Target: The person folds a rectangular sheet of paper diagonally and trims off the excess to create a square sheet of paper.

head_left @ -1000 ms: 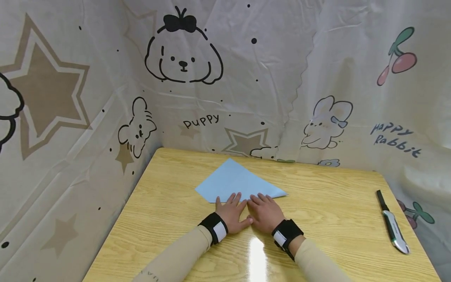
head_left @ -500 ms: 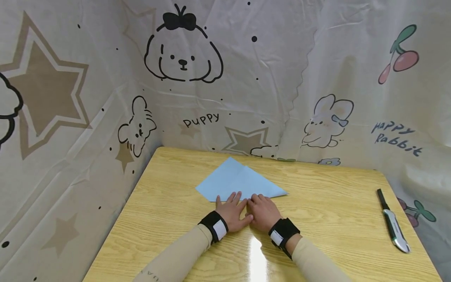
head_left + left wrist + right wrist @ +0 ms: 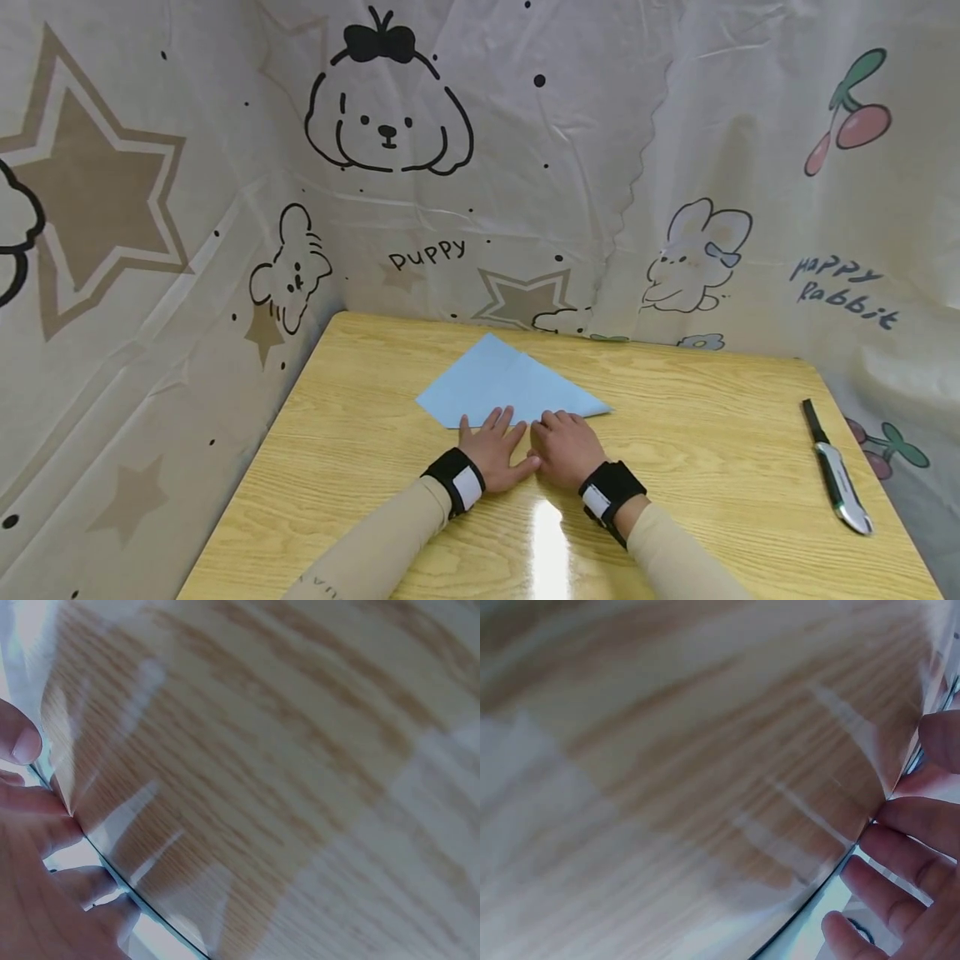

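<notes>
A light blue sheet of paper (image 3: pixel 487 379), folded into a kite-like shape, lies flat on the wooden table. Its straight near edge runs beneath the fingertips of both hands. My left hand (image 3: pixel 493 457) rests on that edge with fingers spread, its thumb reaching over to the right hand. Beside it my right hand (image 3: pixel 568 450) presses on the same edge, knuckles raised and fingers somewhat bent. In the right wrist view the right fingers (image 3: pixel 889 889) lie loosely apart along the fold line. The left wrist view has the left fingers (image 3: pixel 86 885) along the edge too.
A utility knife (image 3: pixel 842 487) with a dark blade and a grey-green handle lies at the table's right side. Patterned cloth (image 3: pixel 450 208) hangs behind and to the left of the wooden table (image 3: pixel 360 500). Light glares off the tabletop in front of the hands.
The right hand's fingers have drawn in from flatter a second ago, and the hand has since slid slightly right along the near edge. The left hand and the paper stay nearly in place.
</notes>
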`<action>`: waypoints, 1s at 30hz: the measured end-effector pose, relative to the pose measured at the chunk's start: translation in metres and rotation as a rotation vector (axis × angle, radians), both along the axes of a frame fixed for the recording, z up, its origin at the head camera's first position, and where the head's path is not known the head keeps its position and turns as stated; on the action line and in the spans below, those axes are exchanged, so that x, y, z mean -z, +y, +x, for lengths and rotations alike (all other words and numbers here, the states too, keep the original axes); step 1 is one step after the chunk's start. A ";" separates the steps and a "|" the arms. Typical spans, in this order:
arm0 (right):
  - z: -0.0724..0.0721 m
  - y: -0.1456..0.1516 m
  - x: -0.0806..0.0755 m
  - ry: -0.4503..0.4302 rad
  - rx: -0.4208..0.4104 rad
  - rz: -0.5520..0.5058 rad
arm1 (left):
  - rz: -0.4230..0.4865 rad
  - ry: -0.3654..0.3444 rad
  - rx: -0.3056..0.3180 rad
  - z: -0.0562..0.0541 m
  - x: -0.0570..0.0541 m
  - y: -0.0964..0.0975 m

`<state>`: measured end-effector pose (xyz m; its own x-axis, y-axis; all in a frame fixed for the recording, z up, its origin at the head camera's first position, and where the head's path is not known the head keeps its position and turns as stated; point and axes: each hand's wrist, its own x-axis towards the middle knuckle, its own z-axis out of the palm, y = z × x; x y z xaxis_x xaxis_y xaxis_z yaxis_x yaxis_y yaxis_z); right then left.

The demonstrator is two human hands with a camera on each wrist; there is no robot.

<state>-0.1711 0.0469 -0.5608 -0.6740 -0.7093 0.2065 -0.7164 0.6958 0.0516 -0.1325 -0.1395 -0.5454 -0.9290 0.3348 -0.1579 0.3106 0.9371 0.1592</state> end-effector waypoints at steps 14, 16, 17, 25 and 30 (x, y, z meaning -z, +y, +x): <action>-0.004 0.025 0.003 -0.031 0.039 -0.041 | -0.025 -0.012 -0.005 0.003 -0.008 0.000; -0.003 0.024 0.001 -0.040 0.035 -0.059 | -0.033 -0.013 -0.004 0.003 -0.009 0.000; -0.003 0.024 0.000 -0.045 0.032 -0.067 | -0.033 -0.013 -0.003 0.003 -0.009 0.000; -0.003 0.027 -0.003 -0.074 0.042 -0.068 | -0.033 -0.023 0.001 0.006 -0.015 0.001; -0.005 0.033 -0.005 -0.072 0.064 -0.065 | -0.036 -0.034 0.002 0.006 -0.017 0.001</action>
